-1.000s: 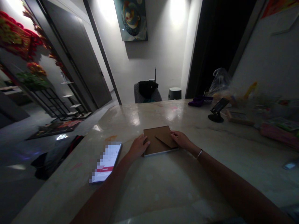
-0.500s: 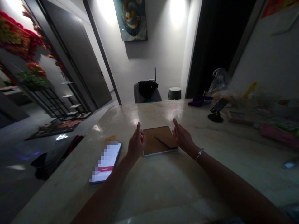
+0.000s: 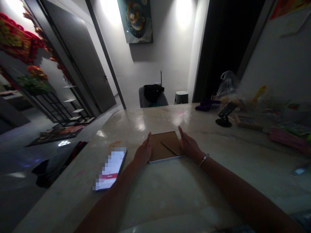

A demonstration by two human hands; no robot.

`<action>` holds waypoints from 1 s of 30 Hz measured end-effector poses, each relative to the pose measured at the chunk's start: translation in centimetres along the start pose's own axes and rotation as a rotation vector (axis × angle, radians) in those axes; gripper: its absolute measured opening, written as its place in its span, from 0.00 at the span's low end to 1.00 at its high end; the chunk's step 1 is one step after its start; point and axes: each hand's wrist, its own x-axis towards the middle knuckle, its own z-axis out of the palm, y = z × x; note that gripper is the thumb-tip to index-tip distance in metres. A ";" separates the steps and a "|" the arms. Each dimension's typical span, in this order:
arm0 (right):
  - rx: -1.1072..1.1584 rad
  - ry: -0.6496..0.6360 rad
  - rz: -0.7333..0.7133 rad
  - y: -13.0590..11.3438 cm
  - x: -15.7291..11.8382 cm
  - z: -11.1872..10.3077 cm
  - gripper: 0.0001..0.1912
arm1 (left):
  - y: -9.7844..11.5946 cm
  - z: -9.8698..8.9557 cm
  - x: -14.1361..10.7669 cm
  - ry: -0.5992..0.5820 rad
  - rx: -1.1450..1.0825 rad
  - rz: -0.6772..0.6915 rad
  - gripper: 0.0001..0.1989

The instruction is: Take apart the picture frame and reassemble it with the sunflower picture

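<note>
looking at the flat brown card folder (image 3: 159, 149) lying between the hands on the pale stone table top (image 3: 170, 197), how do you reckon it would handle?

light and fairly stiff, i'd guess, though its smooth face could slide on that polish.

and the hands?

both open, nothing grasped. the left hand (image 3: 143, 153) stands at the folder's left edge, the right hand (image 3: 190, 147) at its right edge, fingers raised. whether they touch it, i can't tell.

where would you take hold?

by those two sides, i'd say, clear of the triangular flap (image 3: 173, 143), which looks loose.

any containers?

a clear plastic bag (image 3: 228, 84) towards the far right, something yellowish inside, too blurred to name. a phone (image 3: 110, 168) lies left of the folder.
</note>
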 end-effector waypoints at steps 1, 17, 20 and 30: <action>0.002 -0.009 0.000 0.0 0.0 -0.1 0.37 | 0.0 0.0 0.0 0.004 -0.011 -0.004 0.36; 0.042 -0.232 0.270 -1.0 0.4 -1.0 0.25 | 1.0 -1.0 0.0 -0.012 0.024 -0.212 0.29; 0.179 -0.237 0.266 -1.1 0.3 -0.9 0.25 | 1.2 -1.1 -0.2 0.005 0.022 -0.189 0.28; 1.103 0.020 0.437 -1.1 1.1 -1.6 0.24 | 1.3 -0.7 -0.1 0.002 -0.161 -0.150 0.26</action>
